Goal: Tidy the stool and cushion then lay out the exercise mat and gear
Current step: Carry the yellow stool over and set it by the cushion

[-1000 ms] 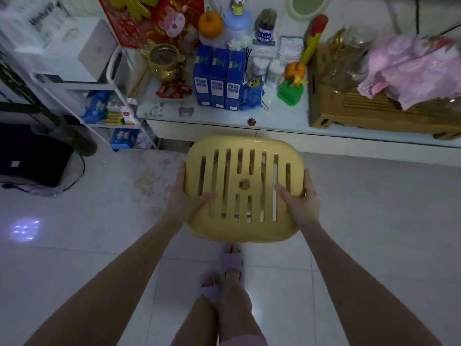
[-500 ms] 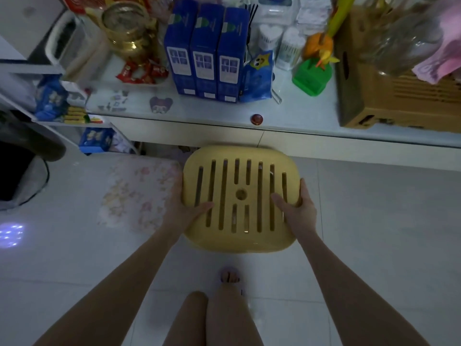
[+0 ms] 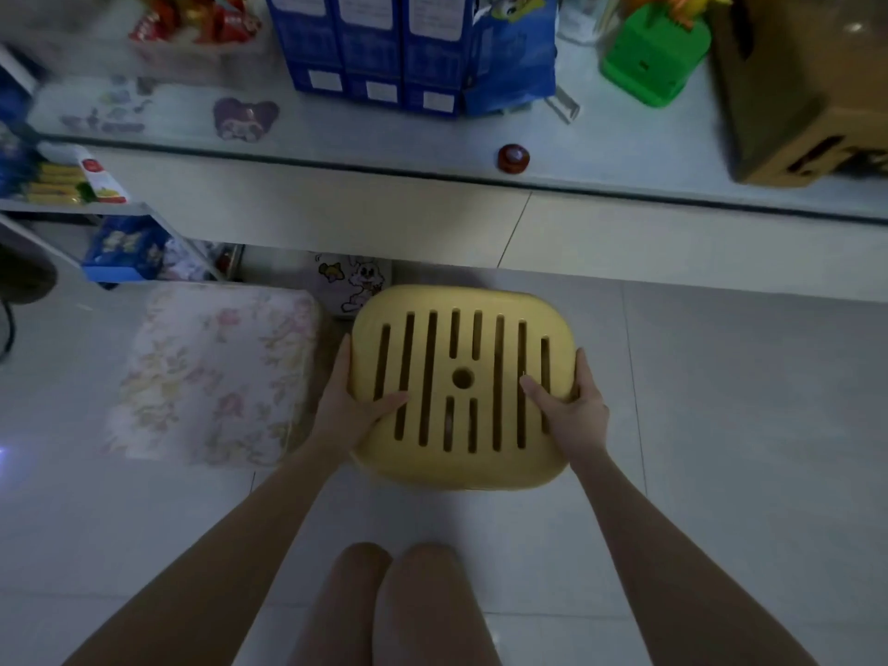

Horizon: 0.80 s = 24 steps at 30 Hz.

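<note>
A yellow plastic stool [image 3: 485, 454] with a slotted seat is in the middle of the head view, just in front of the white desk. My left hand [image 3: 348, 406] grips its left edge, thumb on the seat. My right hand [image 3: 574, 406] grips its right edge the same way. A floral cushion [image 3: 211, 372] lies flat on the tiled floor to the stool's left, apart from my hands. The stool's legs are hidden under the seat.
The white desk [image 3: 336, 204] runs across the top, loaded with blue cartons [image 3: 375, 45], a green toy [image 3: 653, 60] and a wooden crate [image 3: 807, 88]. A shelf rack [image 3: 72, 199] stands at the left. A cartoon-printed bag [image 3: 353, 281] sits under the desk. Pale floor tiles spread right.
I have leaned forward and down, so the desk is closer. The stool has gone lower and nearer the desk's front, with both hands holding it as before.
</note>
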Each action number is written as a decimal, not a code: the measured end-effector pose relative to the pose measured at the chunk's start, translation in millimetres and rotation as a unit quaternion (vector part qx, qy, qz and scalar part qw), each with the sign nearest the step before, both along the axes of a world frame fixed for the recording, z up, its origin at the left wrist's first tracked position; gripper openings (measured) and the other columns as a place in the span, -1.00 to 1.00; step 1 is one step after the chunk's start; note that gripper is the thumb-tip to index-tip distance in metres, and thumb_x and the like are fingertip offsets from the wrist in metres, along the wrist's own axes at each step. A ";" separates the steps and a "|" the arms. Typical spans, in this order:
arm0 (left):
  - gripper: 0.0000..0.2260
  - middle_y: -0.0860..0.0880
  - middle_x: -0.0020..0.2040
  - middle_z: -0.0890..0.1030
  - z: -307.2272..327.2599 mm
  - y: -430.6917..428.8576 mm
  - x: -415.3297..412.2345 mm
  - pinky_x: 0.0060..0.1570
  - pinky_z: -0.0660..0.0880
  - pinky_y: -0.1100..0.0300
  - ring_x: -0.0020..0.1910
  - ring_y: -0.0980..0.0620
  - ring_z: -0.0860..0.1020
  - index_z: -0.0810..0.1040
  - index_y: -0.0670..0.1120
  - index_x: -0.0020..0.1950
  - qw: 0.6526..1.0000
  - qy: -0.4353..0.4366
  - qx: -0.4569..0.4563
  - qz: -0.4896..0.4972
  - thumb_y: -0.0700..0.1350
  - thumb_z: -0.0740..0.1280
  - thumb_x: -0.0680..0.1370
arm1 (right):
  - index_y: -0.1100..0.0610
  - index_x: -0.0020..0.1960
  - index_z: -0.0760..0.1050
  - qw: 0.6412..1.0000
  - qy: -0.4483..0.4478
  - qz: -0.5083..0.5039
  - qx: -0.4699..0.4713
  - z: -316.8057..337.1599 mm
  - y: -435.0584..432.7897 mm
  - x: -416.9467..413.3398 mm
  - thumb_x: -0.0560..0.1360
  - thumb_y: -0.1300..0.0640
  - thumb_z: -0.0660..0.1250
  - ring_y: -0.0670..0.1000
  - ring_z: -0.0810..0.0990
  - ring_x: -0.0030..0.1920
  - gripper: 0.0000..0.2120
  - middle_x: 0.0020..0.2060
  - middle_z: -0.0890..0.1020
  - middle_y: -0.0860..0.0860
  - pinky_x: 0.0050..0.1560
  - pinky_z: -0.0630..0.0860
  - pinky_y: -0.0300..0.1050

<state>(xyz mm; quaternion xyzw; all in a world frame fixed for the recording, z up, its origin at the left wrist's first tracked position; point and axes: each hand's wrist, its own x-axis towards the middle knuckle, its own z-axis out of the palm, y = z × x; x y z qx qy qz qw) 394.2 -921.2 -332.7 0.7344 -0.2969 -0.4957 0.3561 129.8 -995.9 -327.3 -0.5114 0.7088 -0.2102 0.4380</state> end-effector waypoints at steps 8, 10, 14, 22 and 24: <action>-0.02 -0.03 0.47 0.27 -27.6 -3.0 0.8 0.37 0.26 -0.16 0.41 -0.07 0.29 -0.09 0.16 0.54 1.000 0.005 -0.001 0.002 -0.03 0.53 0.36 | -0.01 0.55 0.07 1.000 0.001 -0.013 -0.005 -31.3 -1.8 0.1 0.35 -0.17 0.47 0.12 0.44 0.33 -0.08 0.34 0.47 0.05 0.27 0.41 0.10; -0.02 -0.04 0.47 0.27 -32.2 -4.6 1.8 0.38 0.25 -0.16 0.42 -0.07 0.29 -0.09 0.15 0.54 1.000 -0.002 0.002 -0.001 -0.03 0.53 0.36 | 0.00 0.54 0.08 1.000 -0.001 -0.015 -0.006 -36.3 -3.3 0.3 0.34 -0.17 0.47 0.12 0.43 0.33 -0.09 0.34 0.47 0.05 0.28 0.41 0.12; -0.01 -0.03 0.48 0.26 -39.9 -5.5 1.3 0.38 0.24 -0.12 0.42 -0.07 0.27 -0.09 0.15 0.54 1.000 -0.010 0.005 0.001 -0.02 0.54 0.35 | 0.01 0.52 0.14 1.000 -0.001 -0.011 -0.013 -43.1 -4.9 0.0 0.34 -0.16 0.48 0.10 0.47 0.28 -0.13 0.29 0.51 0.04 0.25 0.45 0.11; -0.01 -0.03 0.48 0.25 -51.0 -2.9 -0.8 0.36 0.24 -0.10 0.43 -0.07 0.27 -0.10 0.16 0.54 1.000 -0.012 0.010 0.001 0.00 0.53 0.35 | 0.00 0.53 0.11 1.000 -0.004 -0.021 -0.013 -56.3 -5.6 1.0 0.35 -0.12 0.49 0.04 0.45 0.27 -0.11 0.31 0.49 0.03 0.19 0.41 -0.02; -0.01 -0.03 0.49 0.25 -52.8 -3.3 -2.0 0.35 0.22 -0.08 0.43 -0.07 0.26 -0.11 0.15 0.54 1.000 -0.013 0.006 -0.005 0.00 0.53 0.35 | -0.02 0.53 0.11 1.000 -0.005 -0.020 -0.013 -59.0 -6.4 0.4 0.35 -0.13 0.48 -0.04 0.43 0.18 -0.12 0.27 0.50 0.01 0.17 0.41 -0.04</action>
